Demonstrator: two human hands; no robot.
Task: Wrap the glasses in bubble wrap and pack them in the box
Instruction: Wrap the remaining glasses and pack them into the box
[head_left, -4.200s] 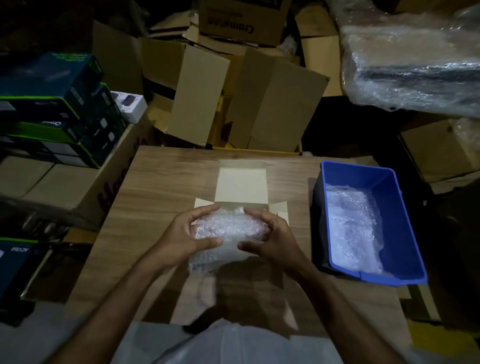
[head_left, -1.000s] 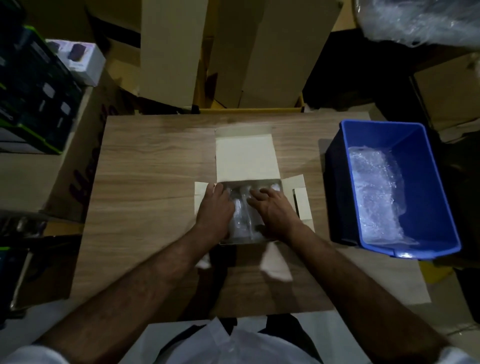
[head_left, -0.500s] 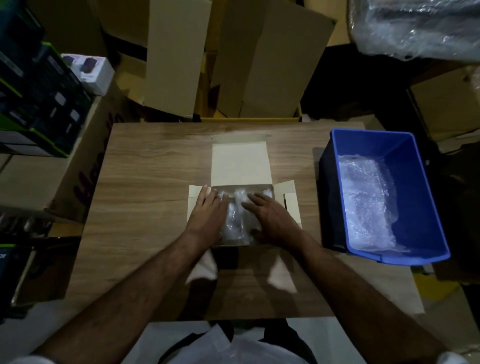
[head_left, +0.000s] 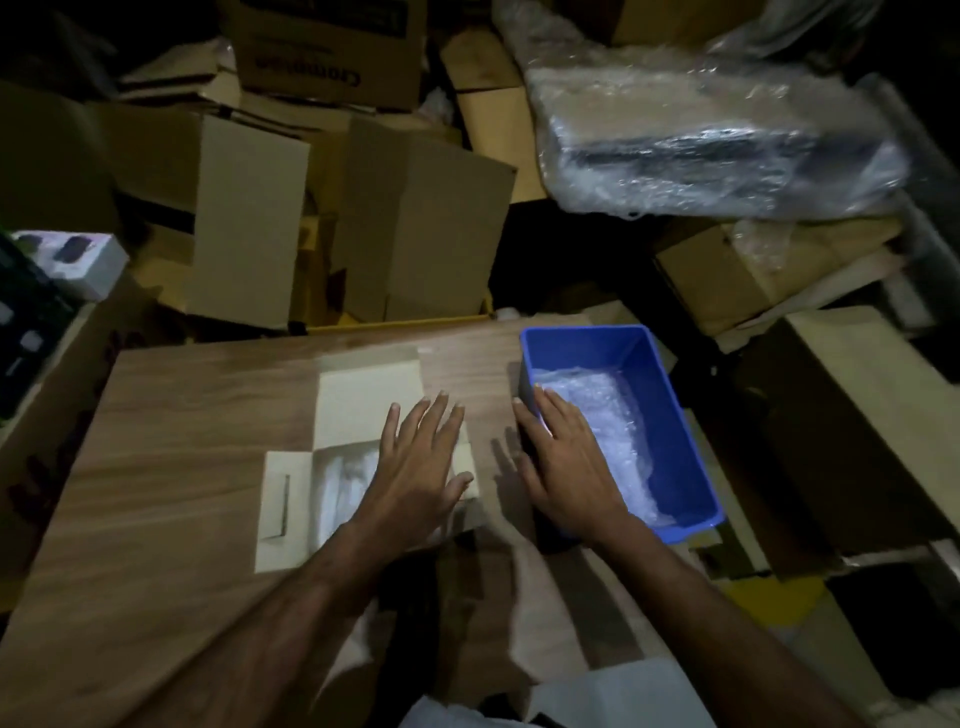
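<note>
The left hand is hovering with its fingers spread flat over the right part of the open box, holding nothing. Under and just left of that hand, the bubble-wrapped glasses are lying inside the box, a pale bundle partly hidden by the palm. The box is sitting on the wooden tabletop, its lid flap lying open beyond the fingertips. The right hand is reaching with straight fingers over the near-left rim of the blue bin, gripping nothing. Loose bubble wrap is lying in the bin, just right of that hand's fingers. The 2 hands are near each other but apart.
</note>
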